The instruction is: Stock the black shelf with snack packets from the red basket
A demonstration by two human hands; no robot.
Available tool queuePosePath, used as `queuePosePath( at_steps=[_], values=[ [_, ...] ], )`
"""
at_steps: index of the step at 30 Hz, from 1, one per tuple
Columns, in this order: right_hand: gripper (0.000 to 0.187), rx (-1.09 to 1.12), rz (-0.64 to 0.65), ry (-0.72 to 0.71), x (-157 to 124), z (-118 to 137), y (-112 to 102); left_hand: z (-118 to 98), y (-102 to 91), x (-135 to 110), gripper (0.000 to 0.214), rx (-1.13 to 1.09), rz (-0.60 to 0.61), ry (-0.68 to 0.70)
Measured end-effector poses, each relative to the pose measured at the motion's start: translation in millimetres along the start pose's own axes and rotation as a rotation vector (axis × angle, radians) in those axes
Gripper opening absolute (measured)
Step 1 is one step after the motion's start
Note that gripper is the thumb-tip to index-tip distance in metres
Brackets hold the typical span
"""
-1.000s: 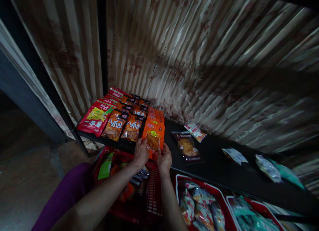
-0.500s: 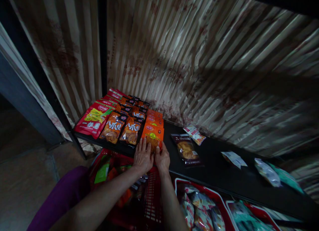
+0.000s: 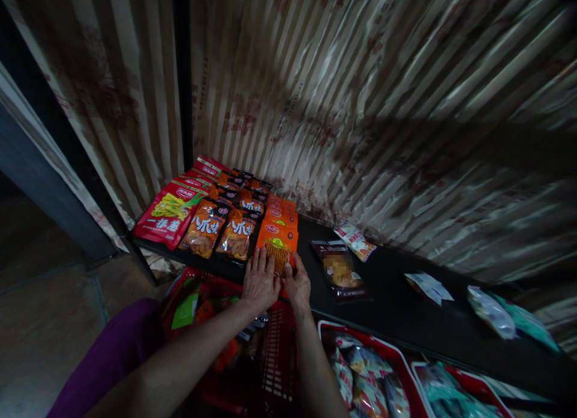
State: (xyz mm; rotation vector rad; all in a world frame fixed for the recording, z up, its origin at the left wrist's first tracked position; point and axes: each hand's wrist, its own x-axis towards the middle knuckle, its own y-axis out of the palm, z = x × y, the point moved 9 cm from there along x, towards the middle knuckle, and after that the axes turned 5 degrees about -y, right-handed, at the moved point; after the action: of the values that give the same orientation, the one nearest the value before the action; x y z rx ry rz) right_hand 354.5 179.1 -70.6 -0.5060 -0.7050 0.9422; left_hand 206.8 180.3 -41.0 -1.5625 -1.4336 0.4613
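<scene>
The left hand [image 3: 260,281] lies flat, fingers spread open, on the front orange packet [image 3: 279,248] at the shelf's [image 3: 396,310] near edge, seemingly squaring it with the orange row [image 3: 282,216] behind. The right hand [image 3: 297,284] meets its corner; I cannot tell whether those fingers pinch.

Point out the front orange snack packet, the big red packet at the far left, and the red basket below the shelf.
front orange snack packet [image 3: 280,247], head view, on its upper printed face.
big red packet [image 3: 167,216], head view, middle of its front.
red basket [image 3: 277,353], head view, on its mesh wall.
</scene>
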Motion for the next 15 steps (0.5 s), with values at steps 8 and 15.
queuePosePath(
  at_steps=[8,15],
  values=[
    [0.062,-0.087,-0.013,-0.053,-1.8,9.3,0.7,0.7,2.1,-1.2,0.056,-0.018,-0.013,0.016],
    [0.055,-0.145,-0.144,-0.085,-16.8,40.7,-22.7,-7.3,-17.8,-9.5,0.053,-0.052,-0.002,0.118]
  ],
)
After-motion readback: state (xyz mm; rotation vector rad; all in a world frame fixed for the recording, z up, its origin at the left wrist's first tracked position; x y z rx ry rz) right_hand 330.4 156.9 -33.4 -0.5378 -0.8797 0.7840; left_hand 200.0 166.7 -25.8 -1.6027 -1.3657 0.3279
